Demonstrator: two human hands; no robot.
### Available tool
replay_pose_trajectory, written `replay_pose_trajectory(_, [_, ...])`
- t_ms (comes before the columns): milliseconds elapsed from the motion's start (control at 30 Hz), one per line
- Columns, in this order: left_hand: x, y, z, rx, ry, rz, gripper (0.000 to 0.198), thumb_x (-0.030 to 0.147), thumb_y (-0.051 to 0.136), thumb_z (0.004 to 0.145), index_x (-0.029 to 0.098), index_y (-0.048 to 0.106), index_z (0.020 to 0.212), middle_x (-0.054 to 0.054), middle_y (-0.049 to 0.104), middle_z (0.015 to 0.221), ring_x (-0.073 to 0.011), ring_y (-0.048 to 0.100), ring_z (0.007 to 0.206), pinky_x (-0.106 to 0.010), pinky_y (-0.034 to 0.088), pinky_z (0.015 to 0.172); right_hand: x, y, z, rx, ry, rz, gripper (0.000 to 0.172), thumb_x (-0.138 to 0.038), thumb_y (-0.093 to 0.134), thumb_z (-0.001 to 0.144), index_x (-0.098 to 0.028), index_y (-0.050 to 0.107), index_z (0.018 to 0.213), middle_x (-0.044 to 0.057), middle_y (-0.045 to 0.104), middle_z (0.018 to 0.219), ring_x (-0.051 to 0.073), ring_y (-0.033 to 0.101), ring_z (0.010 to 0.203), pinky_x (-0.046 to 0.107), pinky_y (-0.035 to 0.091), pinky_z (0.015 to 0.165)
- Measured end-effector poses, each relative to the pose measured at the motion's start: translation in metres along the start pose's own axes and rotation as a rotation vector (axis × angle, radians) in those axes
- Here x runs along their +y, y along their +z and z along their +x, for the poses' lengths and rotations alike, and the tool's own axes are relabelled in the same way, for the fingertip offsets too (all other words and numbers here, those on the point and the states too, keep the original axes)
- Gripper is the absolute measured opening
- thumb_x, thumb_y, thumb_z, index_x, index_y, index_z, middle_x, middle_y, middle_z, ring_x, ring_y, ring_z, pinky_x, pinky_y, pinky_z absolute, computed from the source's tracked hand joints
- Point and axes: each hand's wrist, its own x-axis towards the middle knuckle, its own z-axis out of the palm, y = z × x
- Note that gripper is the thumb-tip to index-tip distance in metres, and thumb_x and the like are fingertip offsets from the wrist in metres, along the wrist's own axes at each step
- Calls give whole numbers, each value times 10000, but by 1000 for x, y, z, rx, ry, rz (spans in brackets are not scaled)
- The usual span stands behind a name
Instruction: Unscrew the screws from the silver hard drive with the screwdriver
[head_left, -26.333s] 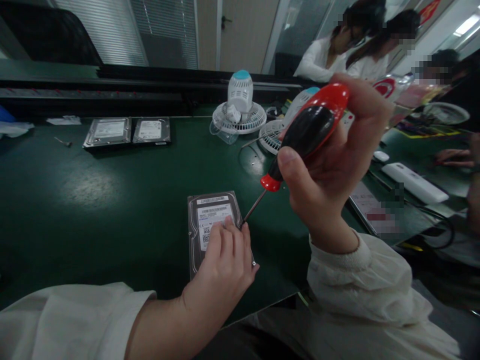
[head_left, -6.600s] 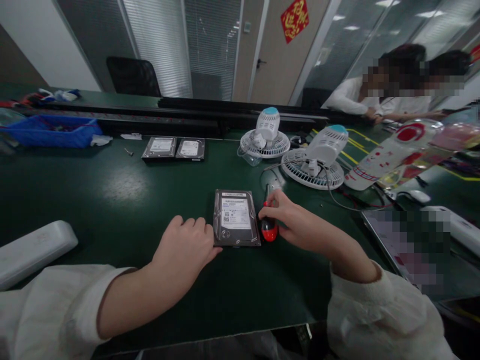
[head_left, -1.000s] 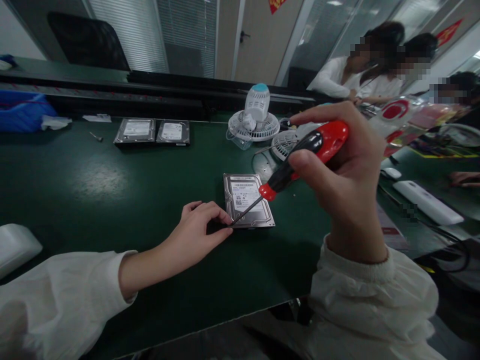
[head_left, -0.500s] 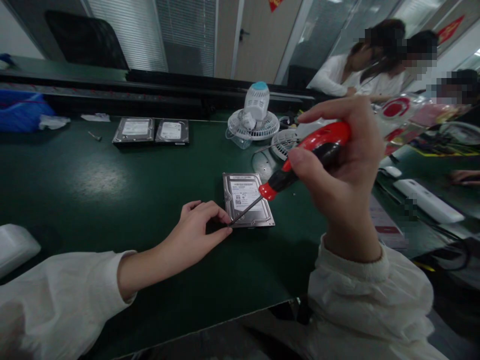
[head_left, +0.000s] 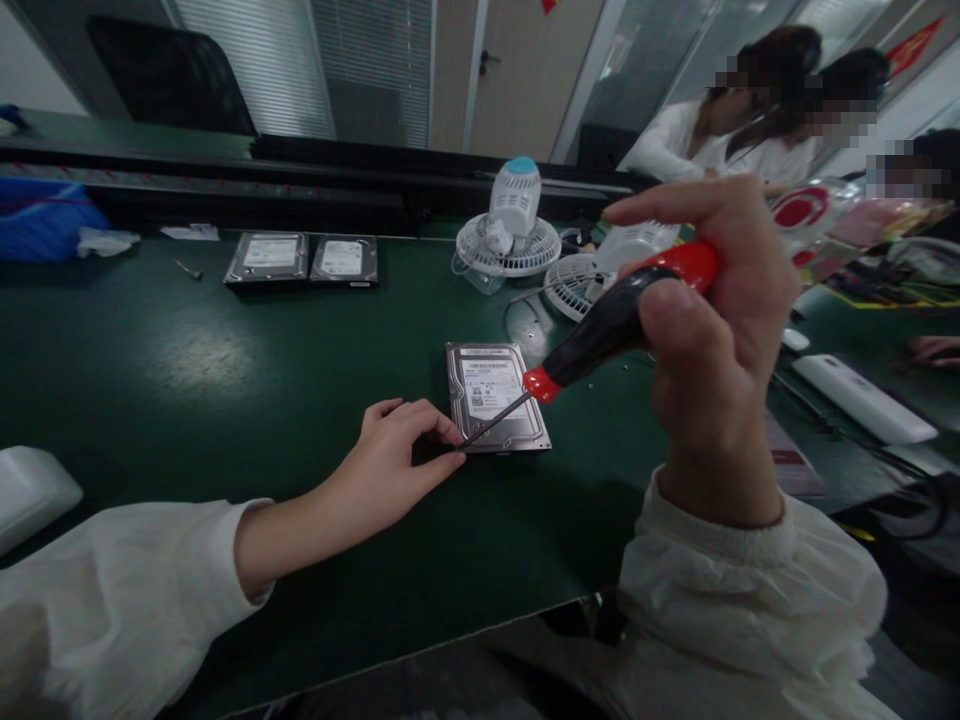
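A silver hard drive (head_left: 499,390) with a white label lies flat on the green table. At its near left corner, the thumb and forefinger of my left hand (head_left: 401,450) are closed on the edge; the screwdriver's tip meets the drive right beside them. My right hand (head_left: 720,320) is wrapped round the red and black handle of a screwdriver (head_left: 592,335), its forefinger stretched along the top. The shaft slants down to the left across the drive. Whether the tip sits in a screw is too small to tell.
Two more hard drives, one on the left (head_left: 266,258) and one on the right (head_left: 345,260), lie farther back. Small white fans (head_left: 514,215) stand behind the drive, near loose screws. A blue bag (head_left: 49,215) is far left, a white power strip (head_left: 862,398) right. Co-workers (head_left: 675,140) sit beyond.
The screwdriver handle has turned, showing more black, and my right hand has shifted slightly right with its thumb farther back. My left hand and the hard drive have stayed in place.
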Motion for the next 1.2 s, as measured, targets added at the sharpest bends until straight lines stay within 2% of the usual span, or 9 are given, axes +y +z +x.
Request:
replay_pose_trajectory(100, [0,0,0,5,-1,4,102,366,677,935,276,654,978,40,711,1015,-234,636,1082,-586,222,1198,-3,-2,1,33,-19,-88,259,-429,693,879,-251,757,1055,25,680,974,152,475,720,346,429,703])
replay_pose_trajectory(233, [0,0,0,-4,14,-1,92,359,676,937,280,654,979,50,705,999,-223,644,1050,-586,223,1196,-4,-5,1,-47,6,82,413,-506,652,856,-269,716,1188,44,621,1094,126,467,629,353,400,613])
replay_pose_trajectory(433, [0,0,0,10,-4,4,107,371,682,924,274,656,960,37,711,994,-242,634,1068,-597,234,1189,-1,-8,2,-11,-43,-152,350,-524,708,867,-253,696,1089,56,639,1044,220,594,940,417,498,869])
replay_pose_trajectory(600, [1,0,0,15,13,-17,84,347,674,926,275,659,966,45,703,980,-226,640,1033,-594,228,1193,3,-8,1,-88,11,130,479,-615,648,848,-318,640,1224,43,559,1183,136,519,673,376,474,644])
replay_pose_trajectory(733, [3,-1,1,-6,-5,-20,91,349,683,919,269,662,958,39,704,976,-229,641,1038,-606,216,1200,2,-10,1,-70,-17,-131,379,-605,576,933,-284,684,1104,45,600,1054,211,578,907,431,509,849])
replay_pose_trajectory(800, [3,-1,1,-7,-10,-18,96,351,683,919,266,661,959,35,706,979,-232,641,1040,-609,218,1201,3,-11,2,-70,-37,-107,324,-540,681,877,-292,684,1086,33,591,1029,176,568,821,389,505,776])
replay_pose_trajectory(933, [3,-2,0,-2,8,-13,91,351,664,936,271,654,979,34,710,1009,-231,646,1056,-604,228,1205,4,-9,2,-76,-15,201,483,-602,697,815,-286,684,1179,49,560,1132,105,496,611,357,447,584])
replay_pose_trajectory(1100, [3,-2,0,-6,-12,11,120,383,667,930,267,660,960,20,720,1010,-250,651,1071,-618,238,1210,1,-8,1,-26,10,-78,386,-609,658,882,-253,720,1018,65,624,1029,225,585,924,435,494,866])
replay_pose_trajectory(1200, [4,-2,0,5,-13,8,108,370,665,928,266,663,956,22,721,1001,-246,651,1064,-613,246,1207,6,-7,1,-43,11,168,410,-442,823,726,-265,675,1065,29,579,960,156,566,697,359,475,627])
